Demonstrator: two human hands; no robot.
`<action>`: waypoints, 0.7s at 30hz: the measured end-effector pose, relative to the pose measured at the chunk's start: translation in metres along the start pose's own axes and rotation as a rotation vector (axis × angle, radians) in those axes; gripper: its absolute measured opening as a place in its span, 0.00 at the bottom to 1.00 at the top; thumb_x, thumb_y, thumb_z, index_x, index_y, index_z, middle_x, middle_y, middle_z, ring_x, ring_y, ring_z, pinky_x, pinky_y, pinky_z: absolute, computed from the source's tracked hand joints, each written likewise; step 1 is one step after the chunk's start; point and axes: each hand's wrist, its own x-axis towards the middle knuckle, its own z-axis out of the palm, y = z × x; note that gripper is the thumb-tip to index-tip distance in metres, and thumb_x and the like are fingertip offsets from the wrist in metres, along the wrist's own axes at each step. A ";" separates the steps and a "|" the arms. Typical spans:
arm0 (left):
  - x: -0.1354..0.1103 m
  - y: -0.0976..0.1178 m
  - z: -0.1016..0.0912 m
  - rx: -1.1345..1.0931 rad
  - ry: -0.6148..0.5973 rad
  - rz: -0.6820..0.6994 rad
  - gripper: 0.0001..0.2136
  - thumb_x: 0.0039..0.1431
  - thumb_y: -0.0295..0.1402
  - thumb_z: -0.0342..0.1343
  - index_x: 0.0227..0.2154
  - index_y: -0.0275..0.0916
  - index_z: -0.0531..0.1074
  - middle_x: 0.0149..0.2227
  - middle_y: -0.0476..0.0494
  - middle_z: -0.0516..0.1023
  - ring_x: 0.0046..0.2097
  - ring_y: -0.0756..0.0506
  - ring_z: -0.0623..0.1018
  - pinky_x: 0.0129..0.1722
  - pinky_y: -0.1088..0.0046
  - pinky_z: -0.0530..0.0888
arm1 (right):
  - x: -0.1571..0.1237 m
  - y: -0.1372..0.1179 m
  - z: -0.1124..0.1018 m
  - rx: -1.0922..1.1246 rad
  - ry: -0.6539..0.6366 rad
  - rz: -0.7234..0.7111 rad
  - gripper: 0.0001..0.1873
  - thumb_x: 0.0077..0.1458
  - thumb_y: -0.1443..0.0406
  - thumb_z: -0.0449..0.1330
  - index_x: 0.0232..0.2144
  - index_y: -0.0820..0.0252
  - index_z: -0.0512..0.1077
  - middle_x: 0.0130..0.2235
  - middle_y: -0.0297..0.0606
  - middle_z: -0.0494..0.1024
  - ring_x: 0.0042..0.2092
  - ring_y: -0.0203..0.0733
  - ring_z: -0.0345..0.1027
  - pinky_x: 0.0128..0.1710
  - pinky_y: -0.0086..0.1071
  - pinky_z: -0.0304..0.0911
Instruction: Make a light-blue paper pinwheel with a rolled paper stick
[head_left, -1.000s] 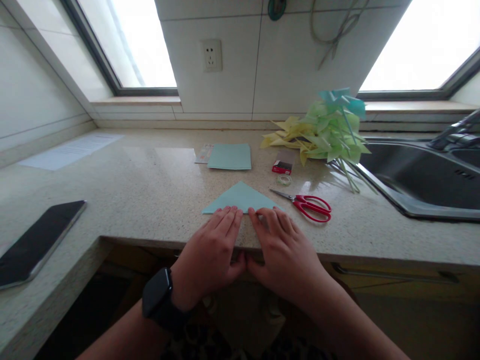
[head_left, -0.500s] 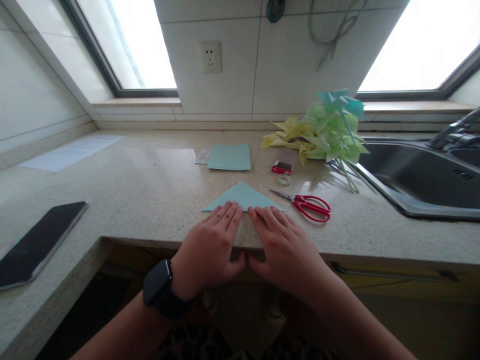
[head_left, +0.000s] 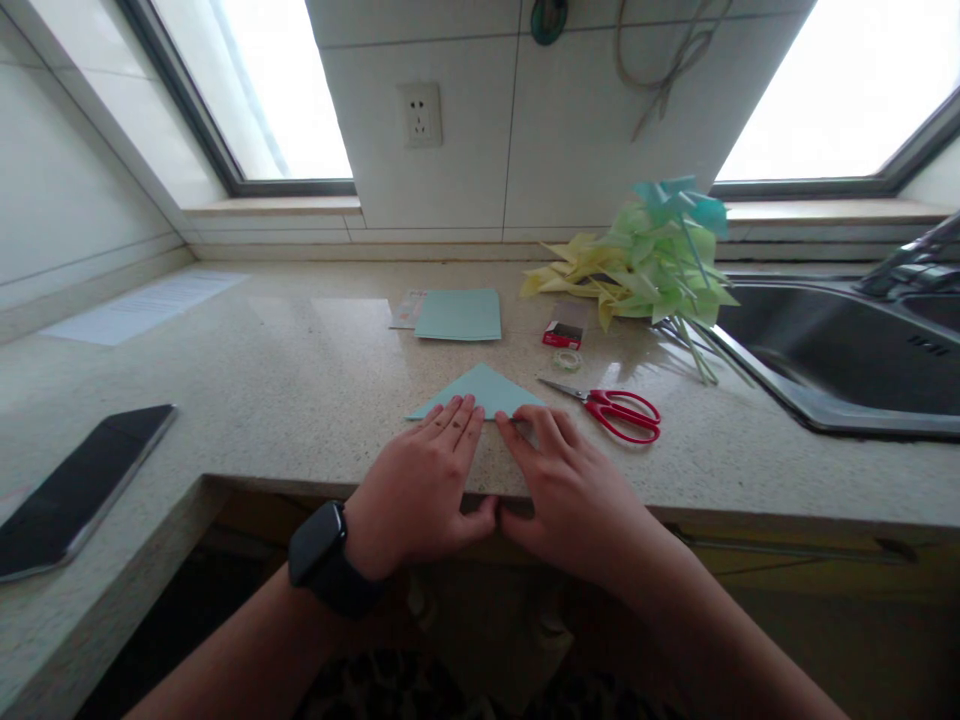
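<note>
A light blue sheet of paper (head_left: 484, 388), folded into a triangle, lies on the counter with its point facing away from me. My left hand (head_left: 427, 470) rests with straight fingers flat on the left part of its near folded edge. On the right part of that edge are the fingertips of my right hand (head_left: 559, 460), its fingers somewhat bent and apart. Both thumbs hang below the counter's front edge. Just right of the paper lie scissors (head_left: 611, 408) with red handles, blades pointing left.
Behind the triangle sits a stack of light blue paper (head_left: 457, 315). A small red box (head_left: 562, 335) and a tape roll (head_left: 567, 359) are beside paper pinwheels (head_left: 667, 250). A sink (head_left: 810, 350) is at right, a phone (head_left: 79, 490) at left, a printed sheet (head_left: 146, 305) behind it.
My right hand's fingers have gone from nearly straight to more bent, lifting at the knuckles. My left hand stays almost where it was on the folded edge.
</note>
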 end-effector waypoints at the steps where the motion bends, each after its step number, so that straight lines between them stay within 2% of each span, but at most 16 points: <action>1: 0.001 0.000 -0.001 0.001 -0.006 -0.002 0.42 0.58 0.46 0.56 0.67 0.19 0.58 0.70 0.20 0.57 0.71 0.30 0.59 0.70 0.53 0.59 | 0.000 0.000 -0.001 0.005 -0.004 0.002 0.41 0.52 0.57 0.62 0.65 0.74 0.64 0.59 0.58 0.68 0.61 0.63 0.60 0.62 0.52 0.63; 9: 0.003 0.000 -0.003 0.008 -0.043 -0.019 0.39 0.64 0.47 0.50 0.68 0.20 0.56 0.71 0.21 0.55 0.72 0.32 0.57 0.70 0.55 0.59 | 0.005 0.003 -0.013 0.028 -0.037 -0.002 0.39 0.56 0.54 0.59 0.63 0.73 0.66 0.55 0.54 0.72 0.57 0.59 0.65 0.61 0.49 0.64; 21: 0.008 -0.004 -0.007 0.015 -0.088 -0.022 0.35 0.65 0.39 0.48 0.69 0.20 0.55 0.72 0.22 0.52 0.73 0.34 0.54 0.71 0.55 0.56 | 0.011 0.009 -0.018 0.012 -0.058 -0.017 0.37 0.58 0.48 0.60 0.61 0.68 0.68 0.56 0.54 0.71 0.58 0.61 0.63 0.61 0.53 0.63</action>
